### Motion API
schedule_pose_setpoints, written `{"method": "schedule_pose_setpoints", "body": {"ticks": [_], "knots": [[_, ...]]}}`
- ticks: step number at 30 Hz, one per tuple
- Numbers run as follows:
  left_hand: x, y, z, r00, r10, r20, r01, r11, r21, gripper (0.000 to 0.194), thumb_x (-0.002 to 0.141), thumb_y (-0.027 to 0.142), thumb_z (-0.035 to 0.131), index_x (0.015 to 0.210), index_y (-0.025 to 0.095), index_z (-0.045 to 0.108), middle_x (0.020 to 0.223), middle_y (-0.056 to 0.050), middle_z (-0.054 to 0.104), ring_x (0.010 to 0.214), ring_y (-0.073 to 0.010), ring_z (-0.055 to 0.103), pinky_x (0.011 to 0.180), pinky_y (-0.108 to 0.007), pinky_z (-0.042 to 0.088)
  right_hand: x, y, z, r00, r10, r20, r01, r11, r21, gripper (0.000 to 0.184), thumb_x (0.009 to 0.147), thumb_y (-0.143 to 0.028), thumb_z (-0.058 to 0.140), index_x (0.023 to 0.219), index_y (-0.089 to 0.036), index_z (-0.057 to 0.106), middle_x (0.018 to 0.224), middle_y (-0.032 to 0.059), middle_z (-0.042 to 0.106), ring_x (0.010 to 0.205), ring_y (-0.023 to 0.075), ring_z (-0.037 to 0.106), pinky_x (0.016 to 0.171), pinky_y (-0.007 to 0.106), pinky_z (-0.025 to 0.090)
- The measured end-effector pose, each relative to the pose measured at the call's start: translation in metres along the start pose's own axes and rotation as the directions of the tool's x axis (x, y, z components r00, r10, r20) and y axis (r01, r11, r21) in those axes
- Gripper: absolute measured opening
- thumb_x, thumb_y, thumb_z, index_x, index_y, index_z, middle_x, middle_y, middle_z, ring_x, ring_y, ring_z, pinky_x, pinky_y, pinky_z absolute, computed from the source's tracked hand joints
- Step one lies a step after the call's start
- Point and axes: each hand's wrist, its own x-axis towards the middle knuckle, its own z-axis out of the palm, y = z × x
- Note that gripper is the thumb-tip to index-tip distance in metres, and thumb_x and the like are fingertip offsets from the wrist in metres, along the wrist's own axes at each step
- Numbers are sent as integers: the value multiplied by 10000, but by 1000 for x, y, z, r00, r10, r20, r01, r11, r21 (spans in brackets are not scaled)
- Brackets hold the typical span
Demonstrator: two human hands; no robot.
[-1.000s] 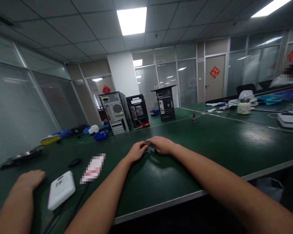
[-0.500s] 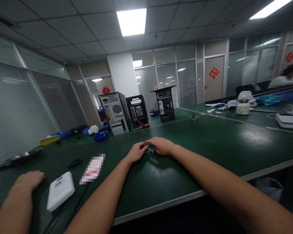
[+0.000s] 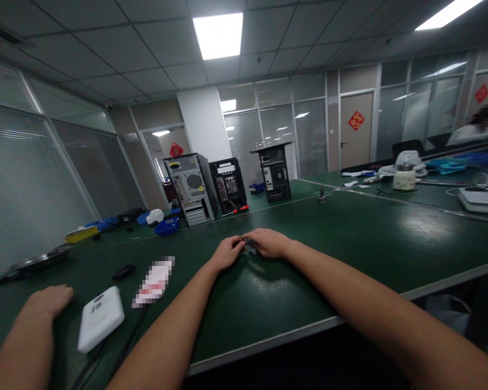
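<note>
My left hand [image 3: 226,252] and my right hand [image 3: 269,242] meet over the green table [image 3: 350,244], fingers curled and pinched together. Between their fingertips sits a small dark object [image 3: 247,240], too small to name, and both hands grip it just above the tabletop. Both forearms reach out from the near edge of the table.
Another person's hand [image 3: 49,301] rests at the near left beside a white flat device [image 3: 101,318] with a cable. A small black item [image 3: 124,271] lies beyond. Three computer cases [image 3: 193,188] stand at the back, with blue bins [image 3: 166,226] to their left. A person sits far right.
</note>
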Motion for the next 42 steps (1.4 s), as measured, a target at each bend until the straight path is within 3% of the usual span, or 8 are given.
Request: {"method": "schedule_pose_setpoints", "body": {"ticks": [11,19,23,27,30,35,39,42], "knots": [[0,0,-1,1000,-6,7,6,999,-43,479,942,502,425,801,138,703,761,-34,685,698,-167,588,682,-258,413,0,-13,-1,998,-38,-42,41,997,63,488,864,-108,514,1348,-140,463,1281,145,595,1186,227,550,1016,375,430],[2,-4,4,999,-1,41,3,999,-40,559,933,572,428,731,140,718,666,-5,646,635,-151,544,650,-247,384,3,-18,-5,999,7,-44,-5,999,53,253,923,-319,562,1126,-168,565,1059,112,631,986,221,591,878,353,463],[2,-1,4,1000,-13,20,14,1000,-20,615,950,609,362,788,145,733,695,-8,659,654,-164,550,661,-258,383,4,-6,-6,997,63,-51,-61,997,38,164,948,-286,526,1060,-192,600,1030,83,630,984,191,579,882,311,437],[0,1,1,999,-44,7,44,999,3,649,947,634,337,779,148,733,715,-25,677,684,-185,575,676,-269,393,-4,25,-10,963,249,-99,-247,968,34,175,951,-297,540,1045,-181,632,1004,75,643,957,175,589,881,304,446],[-1,1,-1,998,-69,6,69,998,13,636,946,625,345,791,146,734,765,-44,706,723,-196,608,693,-272,408,-20,57,-16,880,451,-149,-451,892,35,205,949,-323,559,1047,-168,650,1060,81,645,978,179,605,899,347,478],[-1,-1,-2,995,-97,0,97,995,31,611,938,611,366,806,145,738,767,-46,710,696,-193,608,686,-279,409,-61,102,-31,631,745,-217,-752,656,65,343,942,-372,582,1223,-176,594,1233,91,606,1036,205,618,880,425,535],[-1,-1,-1,995,-102,6,102,994,36,594,942,594,371,817,144,738,775,-48,712,701,-194,608,687,-280,405,-85,121,-37,428,869,-249,-877,466,117,349,943,-371,580,1233,-178,590,1239,93,604,1044,208,617,883,426,535],[-1,-1,-1,995,-102,11,101,994,39,584,945,584,373,821,147,740,779,-47,715,702,-193,609,698,-281,407,-93,127,-38,304,915,-264,-922,352,158,350,945,-374,576,1236,-180,588,1239,93,604,1042,207,618,882,425,536]]}}
